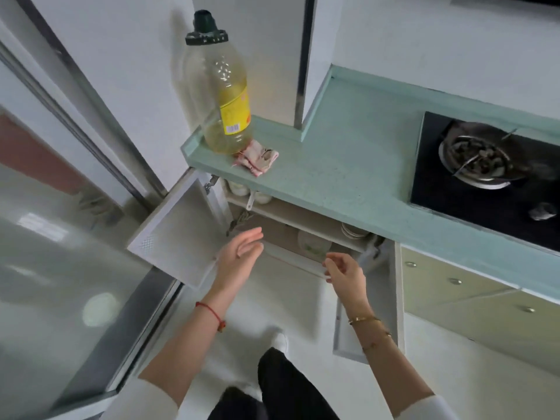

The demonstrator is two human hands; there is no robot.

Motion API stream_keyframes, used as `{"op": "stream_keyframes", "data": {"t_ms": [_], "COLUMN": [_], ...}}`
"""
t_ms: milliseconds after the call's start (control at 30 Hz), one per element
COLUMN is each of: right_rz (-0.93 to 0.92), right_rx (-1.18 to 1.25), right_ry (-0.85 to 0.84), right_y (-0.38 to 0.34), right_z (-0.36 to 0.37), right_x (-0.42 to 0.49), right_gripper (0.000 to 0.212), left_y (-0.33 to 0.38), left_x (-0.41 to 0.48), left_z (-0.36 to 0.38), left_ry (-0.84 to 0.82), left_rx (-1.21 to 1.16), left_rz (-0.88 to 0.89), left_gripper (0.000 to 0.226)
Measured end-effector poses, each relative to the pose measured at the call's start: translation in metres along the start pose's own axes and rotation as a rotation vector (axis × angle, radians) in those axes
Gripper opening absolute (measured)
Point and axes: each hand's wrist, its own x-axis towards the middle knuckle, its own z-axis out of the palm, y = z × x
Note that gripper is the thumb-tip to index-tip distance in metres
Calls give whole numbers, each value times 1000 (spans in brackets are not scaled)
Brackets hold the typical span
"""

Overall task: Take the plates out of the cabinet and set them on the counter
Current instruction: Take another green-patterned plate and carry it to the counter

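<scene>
The cabinet (306, 218) under the pale green counter (348, 165) stands with both doors swung open. On its lower shelf lies a white plate with a green pattern (313, 245). A stack of white plates (353, 230) rests further right, half hidden by the counter's edge. Bowls (242, 189) sit on the upper shelf. My left hand (239, 256) hovers in front of the shelf, fingers apart, holding nothing. My right hand (344, 272) hangs just in front of the lower shelf's edge, fingers loosely curled and empty.
A large oil bottle (224, 95) and a crumpled cloth (257, 157) stand at the counter's left end. A black gas hob (485, 174) fills the right. The left door (178, 234) and right door (372, 304) jut out beside my arms. Drawers (469, 295) lie to the right.
</scene>
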Motion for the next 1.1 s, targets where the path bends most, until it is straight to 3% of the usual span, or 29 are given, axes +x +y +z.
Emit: {"op": "stream_keyframes", "data": {"t_ms": [333,733,933,1100], "right_rz": [127,231,131,-4], "right_rx": [-71,-81,-272,-493], "right_ry": [78,234,329,335], "right_y": [87,346,443,476], "right_z": [64,182,203,213], "right_x": [127,360,481,553], "right_gripper": [22,33,30,30], "left_y": [-112,-410,-537,-601], "left_x": [129,340,446,507], "left_z": [40,138,208,247], "left_ry": [-189,-235,-301,-279], "left_rx": [140,258,322,330], "left_rz": [-61,-88,-76,-88], "left_gripper": [33,39,53,65]}}
